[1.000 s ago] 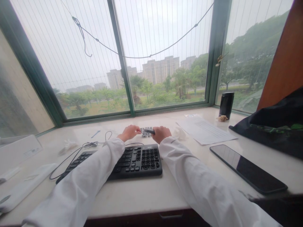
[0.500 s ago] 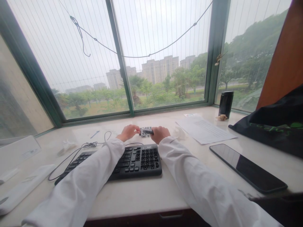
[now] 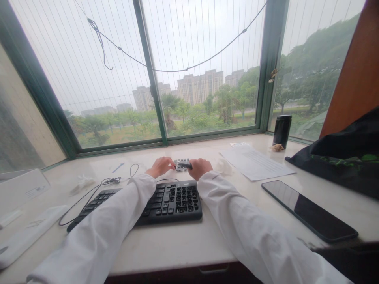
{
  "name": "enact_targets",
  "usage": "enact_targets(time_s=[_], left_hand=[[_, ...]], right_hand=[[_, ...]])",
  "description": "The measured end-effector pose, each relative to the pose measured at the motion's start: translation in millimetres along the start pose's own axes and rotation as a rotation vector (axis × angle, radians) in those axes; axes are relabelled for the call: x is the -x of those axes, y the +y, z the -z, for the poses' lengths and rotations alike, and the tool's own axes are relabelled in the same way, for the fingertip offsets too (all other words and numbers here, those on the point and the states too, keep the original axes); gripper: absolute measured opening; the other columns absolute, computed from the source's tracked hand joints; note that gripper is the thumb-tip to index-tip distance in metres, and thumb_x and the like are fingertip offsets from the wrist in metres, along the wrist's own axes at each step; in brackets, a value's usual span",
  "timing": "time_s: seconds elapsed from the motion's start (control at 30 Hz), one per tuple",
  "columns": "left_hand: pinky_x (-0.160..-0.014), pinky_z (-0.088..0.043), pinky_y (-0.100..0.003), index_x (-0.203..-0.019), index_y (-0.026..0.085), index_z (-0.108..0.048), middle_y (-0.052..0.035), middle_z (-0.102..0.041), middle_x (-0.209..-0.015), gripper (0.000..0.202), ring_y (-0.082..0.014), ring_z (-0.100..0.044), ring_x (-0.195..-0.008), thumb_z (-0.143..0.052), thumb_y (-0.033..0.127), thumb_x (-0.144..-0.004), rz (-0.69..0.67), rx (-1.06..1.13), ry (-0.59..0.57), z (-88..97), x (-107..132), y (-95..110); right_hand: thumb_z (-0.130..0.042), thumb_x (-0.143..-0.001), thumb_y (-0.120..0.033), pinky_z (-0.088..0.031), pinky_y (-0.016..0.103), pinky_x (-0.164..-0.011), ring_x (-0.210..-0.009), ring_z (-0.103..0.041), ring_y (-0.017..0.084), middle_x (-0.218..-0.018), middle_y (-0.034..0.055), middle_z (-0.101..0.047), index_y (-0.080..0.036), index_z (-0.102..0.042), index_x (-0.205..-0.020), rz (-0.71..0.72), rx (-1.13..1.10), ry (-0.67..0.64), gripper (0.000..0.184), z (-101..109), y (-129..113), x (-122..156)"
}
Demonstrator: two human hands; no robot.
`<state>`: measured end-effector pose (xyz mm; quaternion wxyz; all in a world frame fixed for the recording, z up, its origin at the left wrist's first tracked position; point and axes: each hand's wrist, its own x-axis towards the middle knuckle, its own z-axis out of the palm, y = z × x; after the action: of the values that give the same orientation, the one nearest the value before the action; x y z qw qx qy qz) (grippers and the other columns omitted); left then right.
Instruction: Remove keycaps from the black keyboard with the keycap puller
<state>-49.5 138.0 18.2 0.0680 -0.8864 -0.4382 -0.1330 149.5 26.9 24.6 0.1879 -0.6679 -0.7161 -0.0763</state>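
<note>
Just behind the black keyboard [image 3: 174, 203] both hands meet over a small group of dark pieces in rows [image 3: 182, 161], which look like loose keycaps on something pale. My right hand [image 3: 200, 169] is closed round the handle of a slim dark tool [image 3: 185, 164] pointing left; its kind is too small to tell. From the left, my left hand [image 3: 161, 167] reaches in with fingers bent and tips pinched near the tool's end. Whatever sits in those fingertips is hidden. The keyboard's number pad [image 3: 187, 198] shows open square sockets. My left sleeve covers the keyboard's middle.
A black phone [image 3: 309, 209] lies at the right, with printed paper [image 3: 256, 162] behind it. Farther back stand a black can [image 3: 282, 132] and crumpled tissue [image 3: 277, 147]. A black bag [image 3: 340, 161] fills the right edge. Left are a cable [image 3: 111, 181] and white boxes [image 3: 25, 185].
The left fingers have shifted very slightly by the dark pieces. The right hand keeps its hold on the tool, and everything else stays in place.
</note>
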Motion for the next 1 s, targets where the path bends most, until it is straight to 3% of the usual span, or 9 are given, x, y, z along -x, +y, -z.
enact_targets(time_s=[0.37,0.67,1.0], left_hand=[[-0.079,-0.046,-0.028,-0.087,0.03,-0.075,-0.0008,-0.071,-0.099,0.02,-0.0194,-0.064,-0.089,-0.056,0.028,-0.084,0.043,-0.029,0.029,-6.0,-2.8,1.7],[-0.078,-0.046,-0.028,-0.084,0.03,-0.075,0.0006,-0.071,-0.101,0.014,-0.0202,-0.064,-0.089,-0.061,0.032,-0.082,0.031,-0.01,0.049,-1.5,-4.2,0.1],[-0.077,-0.047,-0.028,-0.082,0.027,-0.076,-0.0012,-0.073,-0.093,0.014,-0.0198,-0.066,-0.085,-0.064,0.033,-0.079,0.076,-0.008,0.033,-6.1,-5.3,2.5]], right_hand=[[-0.047,-0.086,-0.032,-0.044,0.032,-0.07,-0.081,-0.066,0.024,-0.089,0.0097,-0.071,-0.023,-0.071,-0.094,0.007,-0.01,0.006,0.026,-1.7,0.0,-0.1],[-0.047,-0.085,-0.033,-0.042,0.03,-0.063,-0.076,-0.066,0.023,-0.085,0.0087,-0.07,-0.022,-0.071,-0.089,0.016,-0.004,0.034,0.026,-4.5,2.0,-1.0],[-0.046,-0.087,-0.035,-0.042,0.031,-0.068,-0.079,-0.066,0.023,-0.089,0.0098,-0.07,-0.022,-0.07,-0.094,0.014,-0.005,0.016,0.028,-6.4,2.1,-1.8]])
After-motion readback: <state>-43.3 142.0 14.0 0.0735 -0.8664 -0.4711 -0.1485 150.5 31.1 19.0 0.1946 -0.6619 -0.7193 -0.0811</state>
